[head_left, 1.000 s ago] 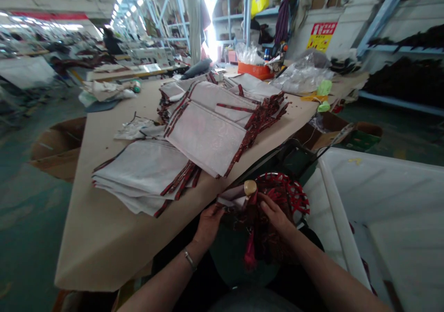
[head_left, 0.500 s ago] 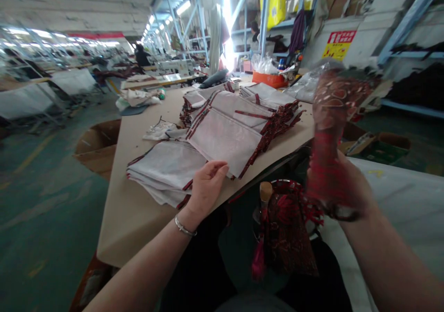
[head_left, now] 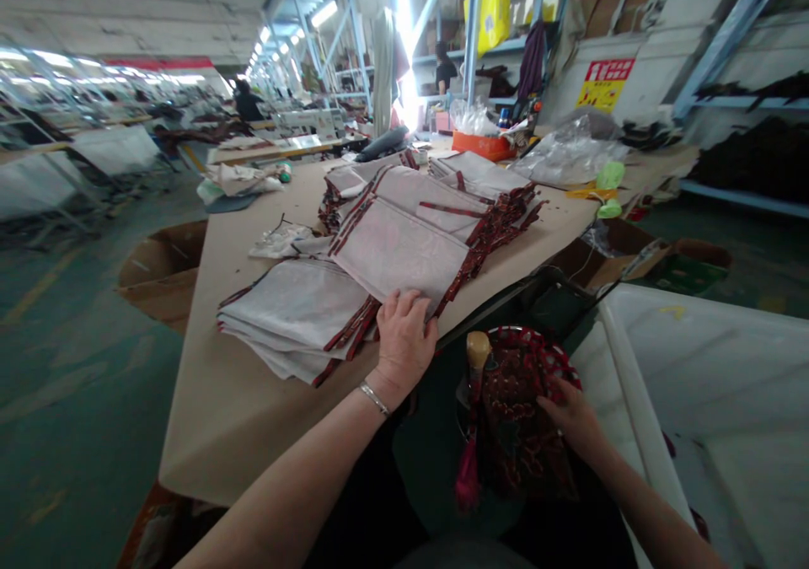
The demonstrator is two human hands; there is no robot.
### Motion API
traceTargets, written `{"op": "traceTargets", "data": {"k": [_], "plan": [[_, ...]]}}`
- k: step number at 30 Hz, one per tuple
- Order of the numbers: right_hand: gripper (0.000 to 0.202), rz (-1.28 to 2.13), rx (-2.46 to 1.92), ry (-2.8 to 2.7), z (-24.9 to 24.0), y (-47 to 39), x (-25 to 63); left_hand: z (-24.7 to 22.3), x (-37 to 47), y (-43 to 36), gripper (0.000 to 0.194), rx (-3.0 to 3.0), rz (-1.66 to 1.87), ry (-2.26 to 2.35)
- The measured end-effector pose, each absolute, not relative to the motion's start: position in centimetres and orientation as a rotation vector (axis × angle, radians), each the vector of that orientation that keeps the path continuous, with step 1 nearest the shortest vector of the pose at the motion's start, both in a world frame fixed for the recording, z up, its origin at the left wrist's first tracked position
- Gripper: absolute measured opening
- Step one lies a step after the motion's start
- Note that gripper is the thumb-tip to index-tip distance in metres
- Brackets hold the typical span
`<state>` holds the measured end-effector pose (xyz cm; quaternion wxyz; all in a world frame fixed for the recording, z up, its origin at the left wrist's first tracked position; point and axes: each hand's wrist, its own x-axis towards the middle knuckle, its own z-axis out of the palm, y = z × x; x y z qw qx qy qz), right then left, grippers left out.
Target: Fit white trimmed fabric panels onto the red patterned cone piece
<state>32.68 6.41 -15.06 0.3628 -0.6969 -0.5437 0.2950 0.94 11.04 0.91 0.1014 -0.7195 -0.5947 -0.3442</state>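
My left hand lies on the near edge of a whitish fabric panel with dark red patterned trim, its fingers stretched over the cloth and the thumb out to the side. That panel tops a stack on the table. My right hand is low, above my lap, with thumb and fingers closing on dark red patterned cloth. The cloth lies over a round-rimmed holder, partly hidden beneath it. Beside it stand a wooden-topped stick and a pink tassel.
Another stack of whitish panels lies left on the tan table. A white tub stands close on my right. Cardboard boxes flank the table. Further back are an orange tray and clear plastic bags.
My right hand has come down from a raised spot at the right, where it held a red patterned cloth piece, to the cloth above my lap. My left hand has spread over the panel's edge.
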Motion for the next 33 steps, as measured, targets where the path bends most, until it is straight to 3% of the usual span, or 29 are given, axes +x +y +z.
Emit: {"op": "traceTargets", "data": {"k": [3,6,9,13,17,22,24,27,30,33], "plan": [[0.04,0.67,-1.578,-1.517,-8.7,7.7,30.3,1.2,0.5,11.3,0.016,-2.164,-0.986,-1.725],[0.022,0.265,-1.158,-1.791,-0.5,8.6,25.4,1.4,-0.1,11.2,0.017,-2.147,-0.977,-1.764],[0.028,-0.165,-0.84,-2.178,5.6,10.0,19.4,2.0,-0.4,10.8,0.015,-2.092,-1.063,-1.769],[0.024,-0.523,-0.79,-2.462,8.7,13.4,13.1,3.4,-1.1,9.8,0.015,-2.048,-1.153,-1.75],[0.023,-0.578,-0.984,-2.533,10.6,16.5,12.0,3.9,-2.2,8.6,0.016,-2.041,-1.214,-1.768],[0.031,-0.458,-1.052,-2.431,12.6,14.5,14.9,3.0,-3.0,7.5,0.011,-1.94,-1.564,-1.955],[0.031,-0.4,-0.947,-2.431,11.5,12.1,15.9,3.3,-2.6,7.0,0.011,-1.793,-2.009,-2.154],[0.028,-0.222,-0.969,-2.443,7.4,8.3,16.8,4.9,-1.4,5.5,0.014,-1.407,-2.95,-2.17],[0.029,0.275,-1.053,-2.355,2.8,5.3,17.3,6.3,-0.1,3.2,0.023,-1.238,-3.431,-2.008],[0.023,0.983,-1.025,-1.894,0.2,3.1,17.6,5.0,0.7,1.0,0.023,-1.308,-3.416,-2.204]]}}
